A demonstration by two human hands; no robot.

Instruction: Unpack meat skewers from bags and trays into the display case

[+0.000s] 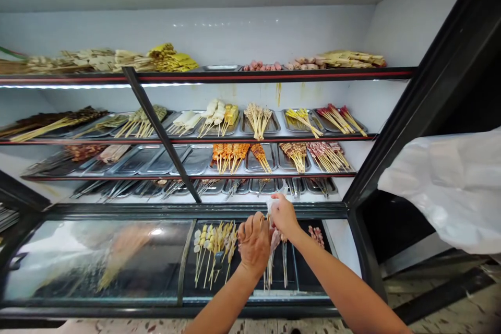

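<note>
My two hands are close together above the open lower well of a skewer display case. My right hand (pixel 285 215) is closed on a thin, clear plastic bag (pixel 273 205) whose crumpled top pokes up beyond the fingers. Just left of it, my left hand (pixel 255 244) has curled fingers with its back toward me; what it grips is hidden. Thin stick ends seem to show between the hands. Below them lie meat skewers (pixel 285 266) with pale sticks. To the left of my left hand are skewers of white and yellow pieces (pixel 205 242).
A sliding glass lid (pixel 97 261) covers the well's left part. Shelves of skewers on metal trays (pixel 195 160) rise behind, crossed by a slanted black bar (pixel 160 130). A white plastic bag (pixel 450 188) hangs at right beside the black frame (pixel 395 109).
</note>
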